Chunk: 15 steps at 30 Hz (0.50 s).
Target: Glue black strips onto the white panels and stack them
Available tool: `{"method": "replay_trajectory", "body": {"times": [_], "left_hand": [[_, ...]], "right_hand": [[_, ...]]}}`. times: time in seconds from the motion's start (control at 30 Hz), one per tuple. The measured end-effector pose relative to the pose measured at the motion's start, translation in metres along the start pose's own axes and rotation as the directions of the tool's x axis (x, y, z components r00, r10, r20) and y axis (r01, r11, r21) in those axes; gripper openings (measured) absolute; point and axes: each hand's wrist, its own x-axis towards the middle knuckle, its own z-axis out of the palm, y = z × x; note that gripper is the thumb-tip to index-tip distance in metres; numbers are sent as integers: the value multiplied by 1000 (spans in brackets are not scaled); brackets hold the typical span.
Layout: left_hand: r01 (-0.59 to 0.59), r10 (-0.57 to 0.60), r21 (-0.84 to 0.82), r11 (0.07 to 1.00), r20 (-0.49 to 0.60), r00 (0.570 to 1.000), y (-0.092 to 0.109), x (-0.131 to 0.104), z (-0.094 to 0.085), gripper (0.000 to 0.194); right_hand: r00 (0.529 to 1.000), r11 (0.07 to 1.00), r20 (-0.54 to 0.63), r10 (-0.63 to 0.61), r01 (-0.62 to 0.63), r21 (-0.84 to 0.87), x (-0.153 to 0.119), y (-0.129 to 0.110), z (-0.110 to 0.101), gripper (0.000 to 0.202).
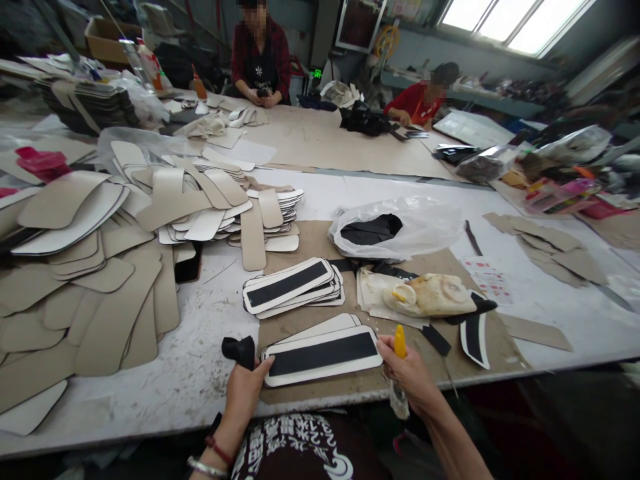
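A white rounded panel with a black strip [324,355] lies on top of similar panels at the table's front edge. My left hand [246,383] pinches its left end, and a bunched piece of black material [239,351] shows at the same hand. At the panel's right end, my right hand [406,365] is closed round a yellow-handled tool [399,342], thumb and finger at the panel's corner. Just behind lies a second stack of panels with black strips [290,287]. A stained cream container [430,295] stands to the right of that stack.
Beige and white panels [120,313] are heaped across the left. A plastic bag of black pieces [373,230] lies mid-table, on and beside brown board [310,233]. Beige scraps [555,250] lie right. Two people [260,60] are at the far side.
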Motion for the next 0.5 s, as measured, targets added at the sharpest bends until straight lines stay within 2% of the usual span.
{"method": "replay_trajectory", "body": {"times": [0.1, 0.17, 0.3, 0.4, 0.5], "left_hand": [[-21, 20, -122, 992, -7, 1000, 1, -4, -6, 35], [-26, 29, -266, 964, 6, 1000, 5, -10, -11, 37], [43, 16, -517, 855, 110, 994, 21, -29, -25, 43], [121, -24, -583, 803, 171, 985, 37, -43, -34, 45], [123, -28, -623, 773, 161, 987, 47, -51, -38, 42]], "right_hand": [[1000, 997, -7, 10, -9, 79, -4, -9, 1, 36], [1000, 996, -20, 9, -7, 94, -5, -13, 2, 37], [1000, 996, -30, 2, 1, 89, -5, -17, 5, 38], [1000, 997, -28, -5, 7, 74, -4, -17, 7, 38], [1000, 998, -15, -18, 19, 67, -3, -17, 8, 39]]}}
